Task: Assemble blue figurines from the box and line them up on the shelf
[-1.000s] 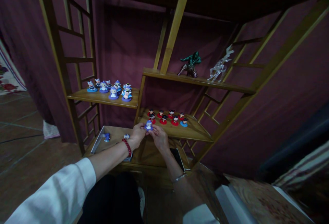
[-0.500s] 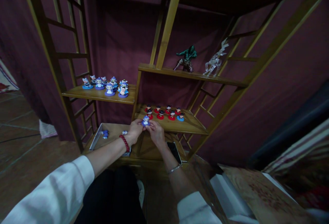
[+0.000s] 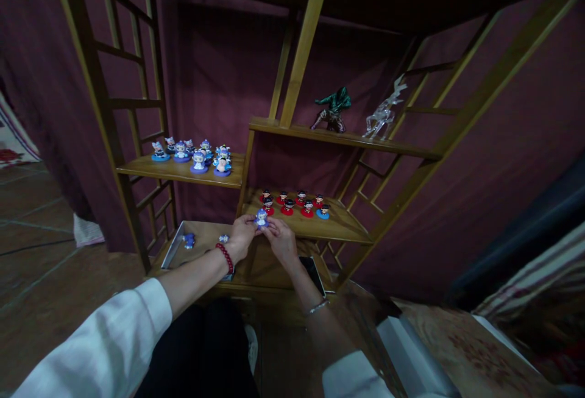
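Observation:
A small purple and white figurine (image 3: 261, 219) is upright between my two hands, in front of the lower right shelf (image 3: 338, 227). My left hand (image 3: 242, 233), below which a red bead bracelet shows, pinches its base from the left. From the right, my right hand (image 3: 280, 239) grips the same base. Several red-based figurines (image 3: 288, 206) and a blue-based one (image 3: 322, 211) stand just behind it. On the left shelf (image 3: 183, 172) are several purple and blue figurines (image 3: 199, 161). Below, an open box (image 3: 171, 247) holds a purple figurine (image 3: 189, 240) and another small one (image 3: 223, 238).
The upper right shelf (image 3: 283, 129) bears a green and brown figure (image 3: 335, 108) and a clear figure (image 3: 382, 114). A dark flat object (image 3: 312, 271) lies beside my right wrist. White boxes (image 3: 414, 358) are at the lower right.
The view has shifted slightly, so the shelves appear a little lower and farther right. Both hands keep hold of the figurine, with little visible change in their grip.

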Motion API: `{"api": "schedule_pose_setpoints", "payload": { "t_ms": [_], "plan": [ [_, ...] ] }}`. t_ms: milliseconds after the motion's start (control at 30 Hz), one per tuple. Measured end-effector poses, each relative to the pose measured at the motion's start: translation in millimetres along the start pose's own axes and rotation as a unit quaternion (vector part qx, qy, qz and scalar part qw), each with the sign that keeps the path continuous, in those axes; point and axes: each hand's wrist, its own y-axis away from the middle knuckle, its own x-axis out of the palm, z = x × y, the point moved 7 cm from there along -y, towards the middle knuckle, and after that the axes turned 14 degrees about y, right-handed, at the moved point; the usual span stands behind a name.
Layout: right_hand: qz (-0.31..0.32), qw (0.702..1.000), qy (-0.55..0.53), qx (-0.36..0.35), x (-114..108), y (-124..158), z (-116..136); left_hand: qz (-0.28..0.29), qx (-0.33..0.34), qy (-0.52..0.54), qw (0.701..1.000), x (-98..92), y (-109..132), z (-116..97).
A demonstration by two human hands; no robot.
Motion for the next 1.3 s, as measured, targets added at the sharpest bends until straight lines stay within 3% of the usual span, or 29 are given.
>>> {"api": "schedule_pose_setpoints", "payload": {
  "t_ms": [300, 600, 1000, 1300],
  "plan": [
    [0.010, 1.000, -0.012, -0.012, 2, 4, 15, 0.012, 0.016, 0.006, 1.000, -0.4, 17, -20],
    [0.024, 1.000, -0.013, -0.012, 4, 12, 50, 0.036, 0.016, -0.001, 0.999, -11.8, 35, -41],
    [0.012, 0.997, 0.016, -0.071, 20, 8, 92, 0.018, 0.025, -0.020, 0.999, -51.3, 39, -81],
    [-0.019, 0.985, 0.081, -0.152, 28, -4, 149, -0.019, 0.048, -0.013, 0.999, -80.7, 32, -113]
  ]
}}
